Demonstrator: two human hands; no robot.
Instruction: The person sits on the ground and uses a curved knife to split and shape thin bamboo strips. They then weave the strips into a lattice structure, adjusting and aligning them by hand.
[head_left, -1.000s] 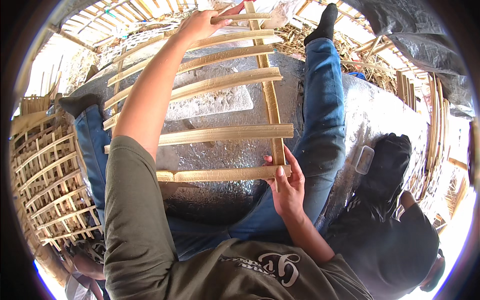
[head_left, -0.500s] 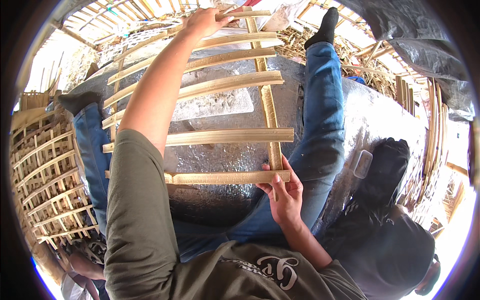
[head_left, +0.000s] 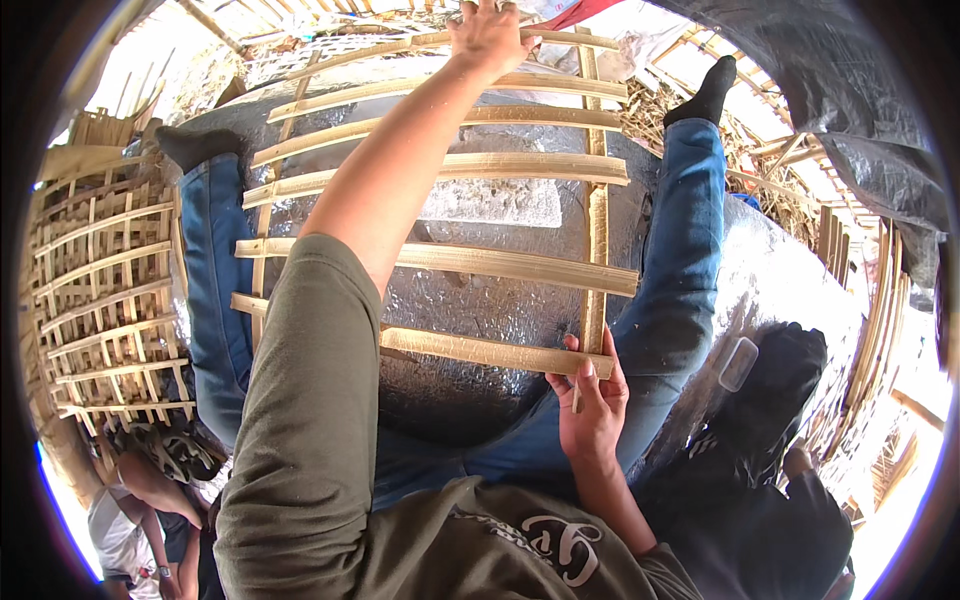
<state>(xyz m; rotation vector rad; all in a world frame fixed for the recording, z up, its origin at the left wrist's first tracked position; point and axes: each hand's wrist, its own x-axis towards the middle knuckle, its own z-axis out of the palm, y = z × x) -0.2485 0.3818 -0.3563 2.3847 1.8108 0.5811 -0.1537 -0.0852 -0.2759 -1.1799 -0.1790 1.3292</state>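
A ladder-like bamboo frame of several pale split slats, crossed by two long side strips, lies between my outstretched legs. My left hand reaches across it to the farthest slat and grips it, its thumb towards the right side strip; the fingertips are partly cut off by the upper edge. At the near right corner my right hand is closed round the joint of the nearest slat and the right side strip, thumb on top and fingers behind. My left forearm and sleeve hide part of the slats' left half.
A silvery sheet covers the ground beneath. Another woven bamboo lattice stands at the left. A person in black sits close on my right, near a clear plastic box. Another person is at lower left. Straw lies beyond.
The whole view has shifted, so frame, legs and hands appear farther right. The near slats now slope down to the right. Both hands keep their places on the frame.
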